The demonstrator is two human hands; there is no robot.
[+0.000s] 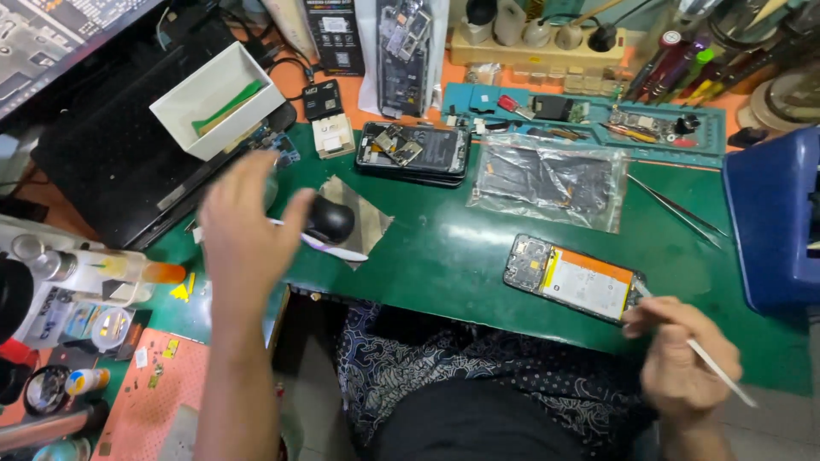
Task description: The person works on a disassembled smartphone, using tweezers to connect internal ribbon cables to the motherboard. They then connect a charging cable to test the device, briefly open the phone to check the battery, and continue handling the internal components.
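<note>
The person is partway through work on an opened smartphone (574, 278), which lies back-off on the green mat (444, 248) near the front edge. The right hand (681, 358), fingers closed on thin tweezers (713, 367), holds them just beside the phone's lower corner. The left hand (248, 230), fingers spread and blurred, reaches toward a white spudger (329, 247) beside a black blower (329, 220). Judged next: a careful, steady probe at the phone's edge.
</note>
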